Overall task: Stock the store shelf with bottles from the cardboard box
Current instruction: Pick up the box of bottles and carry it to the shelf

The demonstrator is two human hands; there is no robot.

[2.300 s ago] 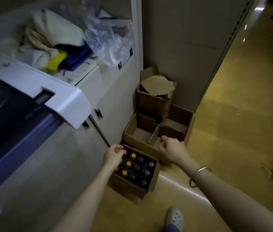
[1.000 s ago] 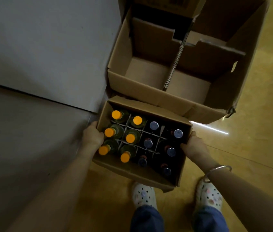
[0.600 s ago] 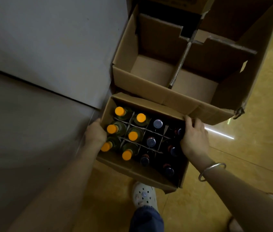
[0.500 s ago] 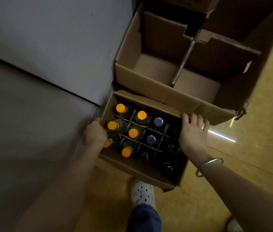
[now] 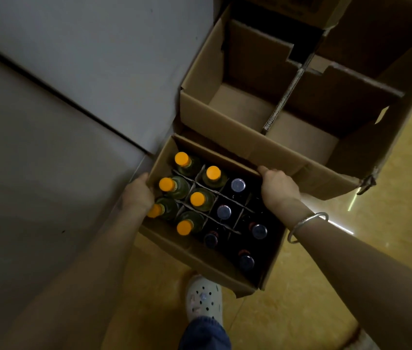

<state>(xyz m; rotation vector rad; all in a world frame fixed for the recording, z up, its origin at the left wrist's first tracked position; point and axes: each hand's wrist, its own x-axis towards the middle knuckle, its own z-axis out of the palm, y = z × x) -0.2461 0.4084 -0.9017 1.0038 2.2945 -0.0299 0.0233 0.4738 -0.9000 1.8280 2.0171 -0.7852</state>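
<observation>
Underfoot, glossy yellow floor (image 5: 301,311) meets a grey cabinet wall (image 5: 86,59).

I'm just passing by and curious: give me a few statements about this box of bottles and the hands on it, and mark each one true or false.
1. Both hands grip the small brown cardboard box of bottles, the left hand on its left wall and the right hand at its far right corner. True.
2. Every bottle has an orange cap. False: six orange-capped bottles fill the left side, and dark-capped bottles stand on the right.
3. The large open cardboard box beyond it is packed with bottles. False: its visible compartments show bare cardboard.
4. A silver bangle circles the right wrist. True.
5. A cardboard grid divider separates the bottles. True.
</observation>
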